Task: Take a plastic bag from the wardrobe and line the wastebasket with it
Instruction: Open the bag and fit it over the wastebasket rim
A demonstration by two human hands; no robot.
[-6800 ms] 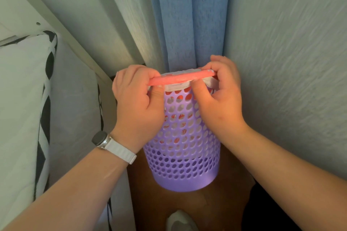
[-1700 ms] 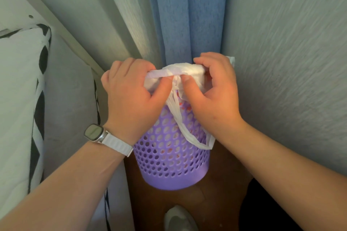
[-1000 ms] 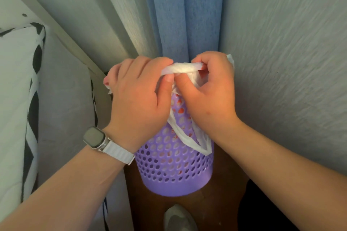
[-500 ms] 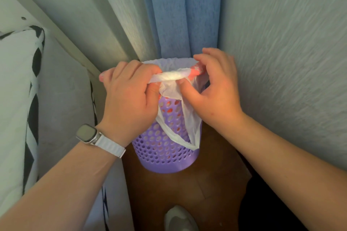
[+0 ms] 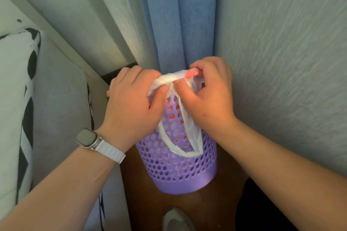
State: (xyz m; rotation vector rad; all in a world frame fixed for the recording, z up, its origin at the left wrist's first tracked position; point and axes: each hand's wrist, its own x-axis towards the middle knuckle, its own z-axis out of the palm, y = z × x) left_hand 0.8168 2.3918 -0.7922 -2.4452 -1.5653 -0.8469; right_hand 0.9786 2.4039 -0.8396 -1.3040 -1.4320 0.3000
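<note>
A purple perforated wastebasket (image 5: 180, 170) stands on the brown floor in a narrow corner. A thin white plastic bag (image 5: 169, 80) with red print lies rolled over its near rim, and one loop handle (image 5: 180, 151) hangs down the outside front. My left hand (image 5: 131, 107) pinches the rolled bag edge at the left of the rim. My right hand (image 5: 208, 97) pinches it at the right, where a red patch of the bag shows. The basket's opening is hidden behind both hands.
A blue curtain (image 5: 176, 17) hangs right behind the basket. A textured wall (image 5: 281, 52) closes in on the right. A white bed frame and a black-and-white patterned cushion (image 5: 16, 99) stand at the left. A light shoe (image 5: 178, 220) is at the bottom edge.
The basket has shifted slightly right and nearer. Both hands stay pinched on the bag's rolled edge at the near rim, and the bag's far edge no longer shows above them.
</note>
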